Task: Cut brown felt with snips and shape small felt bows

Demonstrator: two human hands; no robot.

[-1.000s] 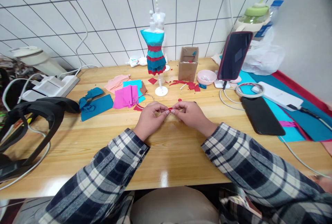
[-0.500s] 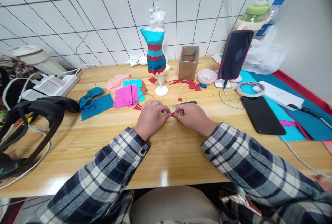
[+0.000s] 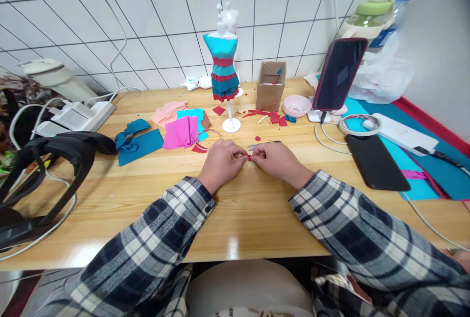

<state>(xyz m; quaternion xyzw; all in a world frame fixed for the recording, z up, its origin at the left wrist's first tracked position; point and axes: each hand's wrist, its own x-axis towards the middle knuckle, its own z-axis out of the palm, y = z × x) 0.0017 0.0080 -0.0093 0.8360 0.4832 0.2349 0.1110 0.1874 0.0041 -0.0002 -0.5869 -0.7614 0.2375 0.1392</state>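
From the far left of my view, neither the black headset frame (image 3: pixel 93 142) nor the white power strip (image 3: pixel 91 120) shows lettering I can make out. Next on the counter (image 3: pixel 235 219) come a teal cloth (image 3: pixel 147 148) and a magenta piece (image 3: pixel 179 133), both plain, then a thin ring (image 3: pixel 214 130) just beyond the left hand (image 3: pixel 224 161). That hand's thumb and forefinger pinch one side of a small red piece (image 3: pixel 250 158), which sits over the middle of the counter, between the two hands. The right hand (image 3: pixel 277 159) pinches the opposite side, its fingers almost meeting the left's; I can't tell how the piece is folded. To work it well, I'd use only the very tips — the left as a steady anchor, the right making small turns — because something that tiny and soft-looking probably slips or creases easily. I'd also leave a sliver of red in sight, since the fingers cover much of it. A pointed metal tool (image 3: pixel 253 147) lies just behind the right hand, so I'd mind the knuckles there. Farther right, the propped phone (image 3: pixel 340 74) and flat phone (image 3: pixel 374 162) carry no name I can read. The bottle (image 3: pixel 404 11) has a bluish label (image 3: pixel 383 36) — its print is too small for me.
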